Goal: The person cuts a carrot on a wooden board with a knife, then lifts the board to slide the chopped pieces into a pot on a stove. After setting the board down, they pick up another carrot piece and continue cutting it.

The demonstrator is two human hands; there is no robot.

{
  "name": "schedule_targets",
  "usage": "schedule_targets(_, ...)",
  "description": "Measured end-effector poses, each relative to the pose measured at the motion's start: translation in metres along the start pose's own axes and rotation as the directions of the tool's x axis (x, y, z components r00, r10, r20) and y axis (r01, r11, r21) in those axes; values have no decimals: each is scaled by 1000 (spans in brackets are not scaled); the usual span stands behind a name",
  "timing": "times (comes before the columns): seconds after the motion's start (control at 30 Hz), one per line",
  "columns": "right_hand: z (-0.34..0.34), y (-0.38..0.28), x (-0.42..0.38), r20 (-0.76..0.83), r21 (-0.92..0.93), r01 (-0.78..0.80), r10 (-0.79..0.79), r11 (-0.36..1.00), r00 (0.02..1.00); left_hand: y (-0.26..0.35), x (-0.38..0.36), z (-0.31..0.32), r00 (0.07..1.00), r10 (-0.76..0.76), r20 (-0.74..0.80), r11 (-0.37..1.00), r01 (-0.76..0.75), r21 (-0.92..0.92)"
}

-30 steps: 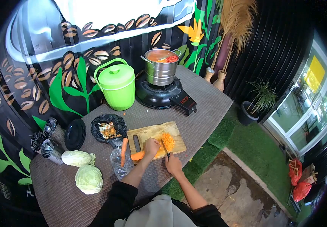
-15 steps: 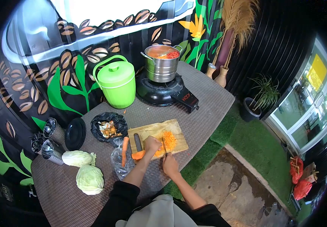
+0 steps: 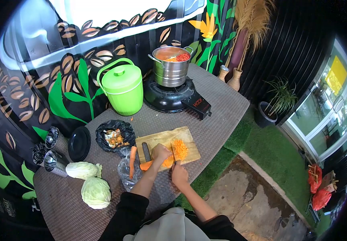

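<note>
On the wooden cutting board [image 3: 186, 133] my left hand [image 3: 161, 153] is closed on orange carrot pieces [image 3: 168, 161]. My right hand [image 3: 179, 175] is wrapped round the handle of a knife [image 3: 174, 154], whose blade stands between the carrot under my left hand and a heap of diced carrot [image 3: 180, 149]. A dark-handled tool [image 3: 146, 152] lies on the board's left part. Another carrot piece [image 3: 145, 165] pokes out left of my left wrist. A whole carrot [image 3: 132, 162] rests on a clear plastic bag [image 3: 125, 172] beside the board.
A steel pot [image 3: 171, 68] sits on a black stove [image 3: 167, 96] at the back, beside a green lidded bucket [image 3: 123, 90]. Further left are a black bag of peelings [image 3: 115, 137], black plates [image 3: 79, 143], metal cups [image 3: 55, 162] and two cabbages [image 3: 96, 193].
The knife and my right hand have shifted very slightly at the board. My left hand keeps its hold on the carrot. The camera view has moved a little.
</note>
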State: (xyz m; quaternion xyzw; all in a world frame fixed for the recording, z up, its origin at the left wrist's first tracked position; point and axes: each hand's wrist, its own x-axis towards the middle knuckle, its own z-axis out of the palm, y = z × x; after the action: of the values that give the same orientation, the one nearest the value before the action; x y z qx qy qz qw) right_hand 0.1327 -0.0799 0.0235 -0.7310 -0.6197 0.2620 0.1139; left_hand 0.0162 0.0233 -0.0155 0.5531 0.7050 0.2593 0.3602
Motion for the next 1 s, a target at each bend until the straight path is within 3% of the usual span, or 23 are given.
schedule_targets(0.17,-12,4,19,-6,30,168,-168,985,986,4,-6,-6,998,-60,34,998,60,7)
schedule_targets(0.4,11,2,9,-62,68,40,-35,997,997,-3,3,1,997,-74,22,997,74,20)
schedule_targets(0.57,1,11,24,-20,51,171,-170,984,985,-1,2,1,995,-94,13,994,93,57)
schedule_targets(0.7,11,0,3,-119,80,61,-51,995,992,5,-2,1,996,-79,50,993,83,-87)
schedule_targets(1.0,-8,-4,16,-1,-34,153,-153,988,988,13,-11,0,996,-52,-79,997,57,61)
